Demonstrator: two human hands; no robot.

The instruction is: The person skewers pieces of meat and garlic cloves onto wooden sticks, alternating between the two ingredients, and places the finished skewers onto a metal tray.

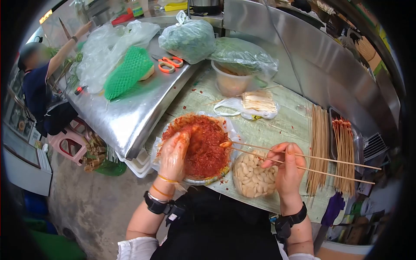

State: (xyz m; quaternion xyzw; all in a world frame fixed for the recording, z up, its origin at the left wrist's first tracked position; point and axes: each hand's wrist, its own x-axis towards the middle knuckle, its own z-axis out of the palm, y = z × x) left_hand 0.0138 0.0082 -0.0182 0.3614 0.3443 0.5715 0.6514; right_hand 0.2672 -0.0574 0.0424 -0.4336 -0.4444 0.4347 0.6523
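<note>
View from above of a person working at a green-topped counter (286,123). The left hand (174,155), in a thin clear glove smeared red, rests with loosely bent fingers on a red, shredded-looking mixture (208,149) in a round bowl (203,180) at the counter's near edge; I cannot tell whether it grips anything. The right hand (287,167) is closed around 2 thin wooden skewers (329,162), pinched between thumb and fingers. Their tips point left over the bowl and carry a small reddish piece (225,144). Just below them sits a bag of pale white pieces (253,177), touching the bowl. To the right lies a bundle of bare sticks (320,138), and beside it a tray (359,143) of loaded sticks (345,147). Farther back stands a plastic tub (231,82). A steel counter (130,112) on the left holds orange scissors (170,64) and green mesh (125,73). Another person (37,86) stands at far left.
</note>
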